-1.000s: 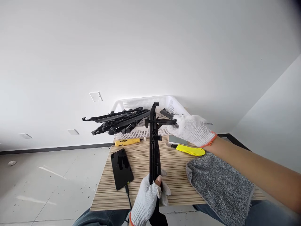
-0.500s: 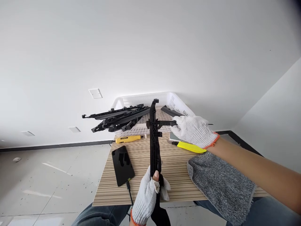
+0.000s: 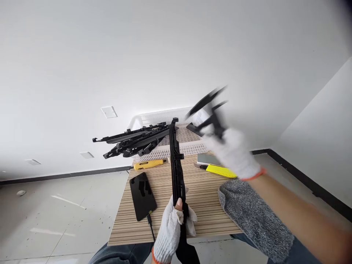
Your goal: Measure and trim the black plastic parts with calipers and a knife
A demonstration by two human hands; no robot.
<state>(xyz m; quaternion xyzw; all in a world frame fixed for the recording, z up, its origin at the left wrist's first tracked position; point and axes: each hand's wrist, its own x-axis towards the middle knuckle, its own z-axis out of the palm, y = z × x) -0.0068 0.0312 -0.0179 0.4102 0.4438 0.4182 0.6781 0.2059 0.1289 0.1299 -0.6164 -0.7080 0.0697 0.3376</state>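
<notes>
My left hand (image 3: 168, 229), in a white knit glove with the thumb tip bare, is closed around the lower part of a long black plastic trim piece (image 3: 176, 165). The piece stands nearly upright in front of me, over the table. Up and to the right, my gloved right hand (image 3: 236, 152) is smeared by motion. It grips a branched black plastic piece (image 3: 216, 123), also blurred, which is apart from the long one. Several similar black plastic parts (image 3: 140, 141) lie across the left side of a white basket (image 3: 189, 149).
On the striped table (image 3: 165, 183) lie a yellow tool (image 3: 148, 164), a black phone-like device (image 3: 143, 196) with a cable, a yellow-handled knife (image 3: 221, 171) and a grey block (image 3: 207, 159). A grey cloth (image 3: 255, 216) hangs over the right front edge. A wall (image 3: 176, 66) stands behind.
My right hand has come away from the long trim piece, moving up and right with the branched black piece that was against it. My left hand keeps its hold.
</notes>
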